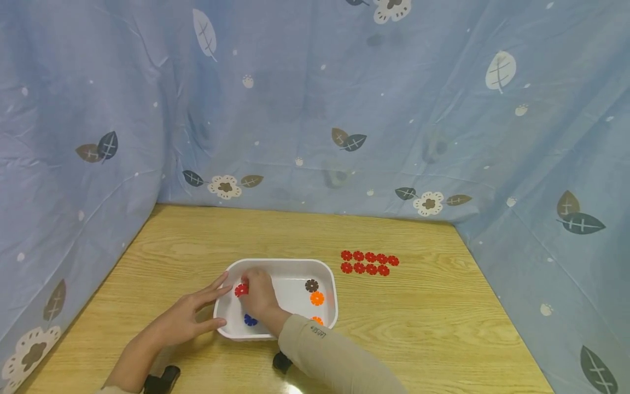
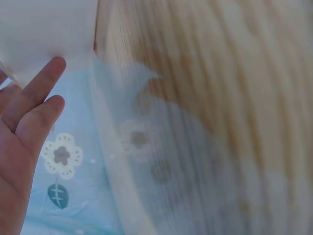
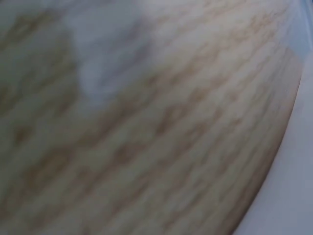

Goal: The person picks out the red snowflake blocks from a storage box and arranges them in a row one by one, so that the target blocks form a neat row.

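A white tray (image 1: 290, 260) sits on the wooden table. My left hand (image 1: 184, 317) is at its left end with fingers spread, the fingertips against the rim. In the left wrist view the left hand's fingers (image 2: 36, 93) lie extended along the white wall. My right hand (image 1: 260, 295) reaches down into the tray, its fingers bent beside a red flower-shaped disc (image 1: 241, 290). The hand covers that disc's right edge, and whether the fingertips pinch it is hidden. A blue flower-shaped disc (image 1: 250, 320) lies just below the right hand. The right wrist view catches neither hand nor disc.
At the tray's right end lie a brown disc (image 1: 311, 285), an orange disc (image 1: 317, 298) and another orange disc (image 1: 317, 320), partly behind the right sleeve (image 1: 339, 355). Several red discs (image 1: 371, 262) form two rows right of the tray. A blue patterned curtain (image 1: 305, 109) surrounds the table.
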The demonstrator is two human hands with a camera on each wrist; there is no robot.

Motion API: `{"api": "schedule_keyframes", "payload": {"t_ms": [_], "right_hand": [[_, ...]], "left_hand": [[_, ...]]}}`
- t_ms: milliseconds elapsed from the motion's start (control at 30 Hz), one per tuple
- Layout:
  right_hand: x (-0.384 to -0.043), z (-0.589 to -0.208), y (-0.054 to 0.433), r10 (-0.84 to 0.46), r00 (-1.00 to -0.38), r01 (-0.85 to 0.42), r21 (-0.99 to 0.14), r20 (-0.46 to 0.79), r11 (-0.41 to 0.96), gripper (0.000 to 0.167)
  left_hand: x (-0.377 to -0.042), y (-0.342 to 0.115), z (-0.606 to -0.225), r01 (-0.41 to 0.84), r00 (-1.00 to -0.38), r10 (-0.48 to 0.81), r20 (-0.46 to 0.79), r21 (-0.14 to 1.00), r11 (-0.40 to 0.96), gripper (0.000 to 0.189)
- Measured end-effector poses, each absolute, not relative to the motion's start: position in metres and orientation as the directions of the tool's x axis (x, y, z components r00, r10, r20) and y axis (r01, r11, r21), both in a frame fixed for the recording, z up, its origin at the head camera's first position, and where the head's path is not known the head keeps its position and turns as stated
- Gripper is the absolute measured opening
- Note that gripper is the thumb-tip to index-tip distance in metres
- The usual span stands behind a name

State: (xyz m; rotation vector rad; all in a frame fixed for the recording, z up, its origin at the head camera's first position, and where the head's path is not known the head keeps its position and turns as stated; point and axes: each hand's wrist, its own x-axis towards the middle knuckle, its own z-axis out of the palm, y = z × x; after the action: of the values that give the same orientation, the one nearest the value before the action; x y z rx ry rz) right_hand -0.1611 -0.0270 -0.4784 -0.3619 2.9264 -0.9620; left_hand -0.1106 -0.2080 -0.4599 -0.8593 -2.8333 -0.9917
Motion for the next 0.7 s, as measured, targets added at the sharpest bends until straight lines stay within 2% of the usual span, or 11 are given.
{"api": "schedule_keyframes", "payload": {"t_ms": [300,467,700], "right_hand": [[-0.1601,-0.4758,-0.0273,-0.262,-0.964,-0.246,-0.540,0.049,0.805,0.022],[-0.1584,-0.4734,-0.0278,-0.281,-0.960,-0.237,-0.540,0.002,0.808,0.023],[-0.1571,-0.4711,-0.0290,-0.341,-0.940,-0.302,-0.449,-0.005,0.841,0.025]], "left_hand": [[-0.1104,-0.2077,-0.4597,0.500,-0.851,0.489,0.192,0.578,0.644,0.061],[-0.1101,-0.2083,-0.4599,0.504,-0.850,0.487,0.199,0.574,0.645,0.061],[-0.1107,-0.2084,-0.4598,0.509,-0.846,0.497,0.195,0.577,0.639,0.062]]}}
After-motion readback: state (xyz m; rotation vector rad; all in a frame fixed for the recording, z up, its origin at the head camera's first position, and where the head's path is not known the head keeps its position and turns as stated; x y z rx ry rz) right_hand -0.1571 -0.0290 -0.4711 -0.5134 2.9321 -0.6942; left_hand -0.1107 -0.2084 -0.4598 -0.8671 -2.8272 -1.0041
